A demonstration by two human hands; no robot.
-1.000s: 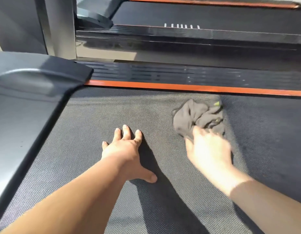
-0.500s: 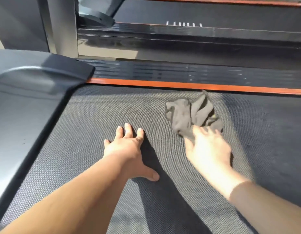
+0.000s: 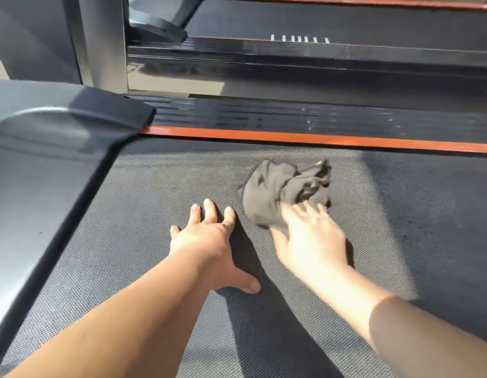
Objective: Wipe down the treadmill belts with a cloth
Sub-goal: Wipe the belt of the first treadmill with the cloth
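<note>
A crumpled dark grey cloth [image 3: 280,192] lies on the textured grey treadmill belt [image 3: 155,203], a little short of the orange side strip. My right hand [image 3: 310,236] presses its straight fingers onto the near edge of the cloth. My left hand [image 3: 209,241] lies flat on the belt with fingers spread, just left of the cloth and not touching it. Both forearms reach in from the bottom of the view.
A grey motor cover [image 3: 46,165] rises along the belt's left side. An orange strip [image 3: 318,139] and a black ribbed side rail [image 3: 318,118] border the far edge. A second treadmill [image 3: 318,20] stands beyond, with a grey upright post [image 3: 103,42].
My right hand has slid the cloth leftward across the belt, and the cloth has bunched differently. My left hand has stayed planted in the same spot.
</note>
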